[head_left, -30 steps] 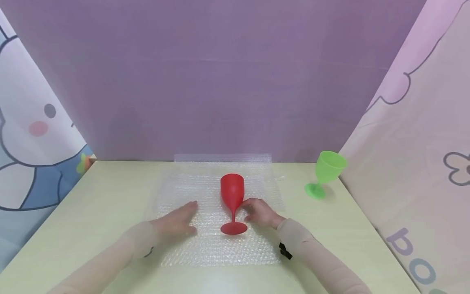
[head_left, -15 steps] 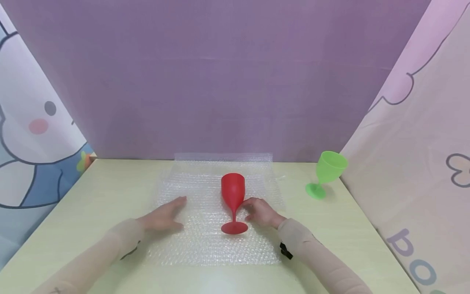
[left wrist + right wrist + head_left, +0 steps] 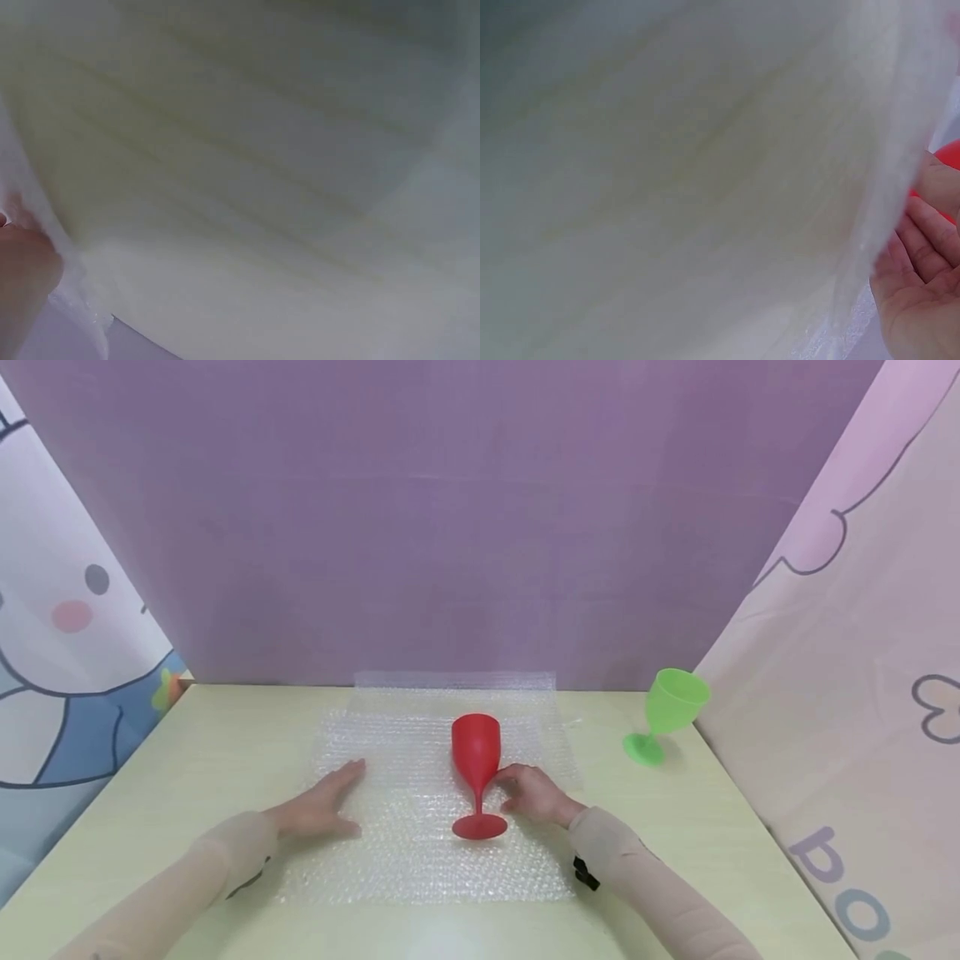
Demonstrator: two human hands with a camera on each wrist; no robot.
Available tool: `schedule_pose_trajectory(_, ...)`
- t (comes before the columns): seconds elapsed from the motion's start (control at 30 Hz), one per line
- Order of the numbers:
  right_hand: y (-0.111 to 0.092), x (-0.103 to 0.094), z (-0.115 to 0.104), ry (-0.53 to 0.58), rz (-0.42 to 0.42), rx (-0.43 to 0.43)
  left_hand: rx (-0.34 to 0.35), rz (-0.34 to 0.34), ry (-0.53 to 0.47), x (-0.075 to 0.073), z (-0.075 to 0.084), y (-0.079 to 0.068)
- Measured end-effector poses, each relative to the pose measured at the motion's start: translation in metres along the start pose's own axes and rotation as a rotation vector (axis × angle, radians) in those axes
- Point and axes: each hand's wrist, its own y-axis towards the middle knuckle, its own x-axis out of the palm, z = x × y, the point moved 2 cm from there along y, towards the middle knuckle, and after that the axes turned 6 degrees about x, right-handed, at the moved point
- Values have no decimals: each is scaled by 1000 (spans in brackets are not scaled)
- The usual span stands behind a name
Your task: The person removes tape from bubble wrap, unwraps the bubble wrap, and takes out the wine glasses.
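A red goblet [image 3: 476,747] lies on its side on a sheet of bubble wrap [image 3: 420,868], with its bowl pointing away and its foot nearest. On the left part of the sheet is my left hand [image 3: 322,806], its fingers and thumb spread apart and holding nothing. My right hand [image 3: 534,795] is at the goblet's right side, with a fingertip at the lower bowl, apparently touching it. The right wrist view shows the fingers [image 3: 930,240] loosely extended beside the red goblet. Only a bit of the left hand shows in the left wrist view.
A green goblet [image 3: 675,700] stands upright at the back right of the pale table [image 3: 187,760]. Behind the table hangs a purple cloth [image 3: 450,527], and printed cloths [image 3: 847,693] flank both sides. The bubble wrap reaches the table's back edge.
My left hand has moved left, away from the goblet. The bubble wrap's near left corner now spreads farther left. My right hand and the red goblet have stayed nearly in place.
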Motion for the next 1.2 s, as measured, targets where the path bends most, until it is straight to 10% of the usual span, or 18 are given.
schedule_pose_trajectory(0.47, 0, -6, -4, -3, -4, -33, 40, 23, 37, 1, -3, -2)
schedule_pose_trajectory(1.2, 35, -55, -26, 315, 4, 408, 30, 12, 62, 1, -2, -1)
